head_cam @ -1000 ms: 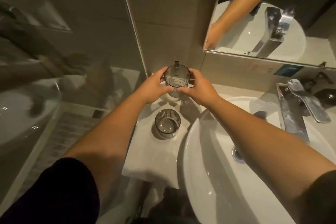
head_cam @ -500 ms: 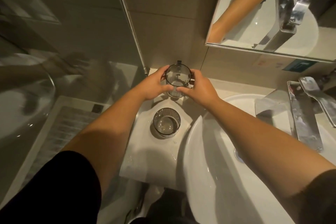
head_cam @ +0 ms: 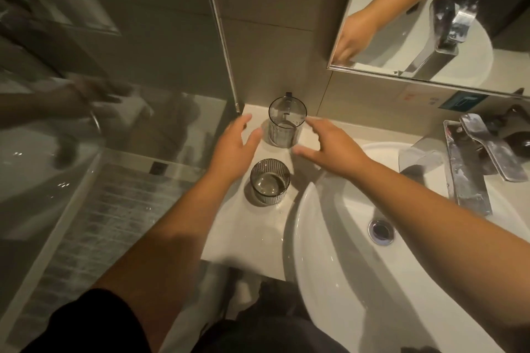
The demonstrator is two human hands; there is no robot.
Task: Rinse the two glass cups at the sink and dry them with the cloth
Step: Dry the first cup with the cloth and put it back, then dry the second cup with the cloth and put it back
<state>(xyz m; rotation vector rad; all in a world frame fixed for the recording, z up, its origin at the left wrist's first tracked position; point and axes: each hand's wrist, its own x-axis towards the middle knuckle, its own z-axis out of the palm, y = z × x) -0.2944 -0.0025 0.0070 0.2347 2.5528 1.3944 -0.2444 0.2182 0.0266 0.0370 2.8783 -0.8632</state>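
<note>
Two ribbed smoky glass cups stand upright on the white counter (head_cam: 258,235) left of the sink. The far cup (head_cam: 285,126) is by the wall, the near cup (head_cam: 269,182) closer to me. My left hand (head_cam: 233,149) hovers just left of the far cup with fingers spread, holding nothing. My right hand (head_cam: 329,146) is just right of that cup, fingers spread too, clear of the glass. No cloth is in view.
The white basin (head_cam: 329,252) with its drain (head_cam: 381,231) fills the lower right. A chrome faucet (head_cam: 470,169) stands at the right. A mirror (head_cam: 430,17) hangs above it. A glass shower panel (head_cam: 114,94) bounds the counter on the left.
Both hands gripped the far cup by the wall; now they have let go and drawn back to either side, leaving it standing on the counter.
</note>
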